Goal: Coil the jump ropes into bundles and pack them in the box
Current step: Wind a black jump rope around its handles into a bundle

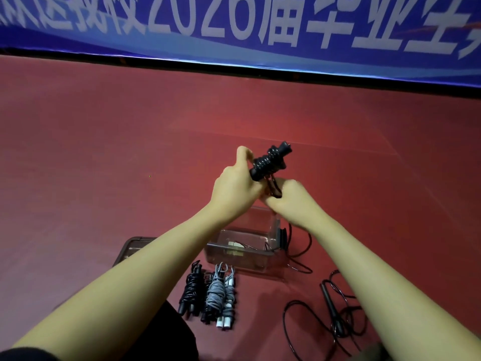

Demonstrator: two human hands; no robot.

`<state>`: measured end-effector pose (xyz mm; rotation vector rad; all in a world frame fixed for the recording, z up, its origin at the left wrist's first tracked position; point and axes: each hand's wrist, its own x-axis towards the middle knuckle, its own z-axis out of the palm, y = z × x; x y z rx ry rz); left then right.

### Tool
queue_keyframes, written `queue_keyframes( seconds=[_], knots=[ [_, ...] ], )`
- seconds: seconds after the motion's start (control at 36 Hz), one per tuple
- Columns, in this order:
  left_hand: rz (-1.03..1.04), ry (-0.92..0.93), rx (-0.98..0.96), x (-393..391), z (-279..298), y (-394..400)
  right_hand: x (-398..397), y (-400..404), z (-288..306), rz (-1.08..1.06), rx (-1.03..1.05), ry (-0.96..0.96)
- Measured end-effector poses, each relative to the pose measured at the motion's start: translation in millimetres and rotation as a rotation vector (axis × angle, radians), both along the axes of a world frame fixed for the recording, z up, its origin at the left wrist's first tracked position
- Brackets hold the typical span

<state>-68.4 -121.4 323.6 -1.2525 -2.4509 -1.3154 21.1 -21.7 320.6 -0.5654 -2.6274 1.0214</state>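
Note:
My left hand (235, 186) grips the lower end of a black jump rope bundle (269, 161) held up in front of me, its cord wound tightly round the handles. My right hand (289, 198) pinches the loose end of that black cord just below the bundle. Under my hands a clear plastic box (263, 230) stands on the red floor. Beside its front edge lie coiled bundles: a black one (191, 290) and grey ones with white handles (221, 295). An uncoiled black rope (335, 311) sprawls at the lower right.
The box's dark lid (130, 247) lies on the floor to the left, partly under my left forearm. More black cord (304, 246) loops beside the box's right wall. A blue banner (234, 35) runs along the far wall.

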Motion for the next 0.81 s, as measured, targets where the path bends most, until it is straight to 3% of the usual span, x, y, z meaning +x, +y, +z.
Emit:
queue_keyframes(
  seconds=[0.31,0.5,0.64,0.81],
  knots=[
    [0.109,0.052,-0.249,-7.1,-10.5,7.2,-1.1,-5.2,-0.2,0.037,-0.008,-0.148],
    [0.208,0.091,-0.337,-19.3,-15.2,4.0,-3.8,-8.5,-8.4,-0.032,0.045,-0.047],
    [0.287,0.179,-0.426,-24.2,-12.0,1.2,-6.7,-6.4,-14.6,-0.102,0.151,-0.167],
    [0.342,0.256,-0.52,-30.1,-12.3,-1.8,-5.4,-6.1,-17.5,-0.043,0.309,-0.265]
  ],
)
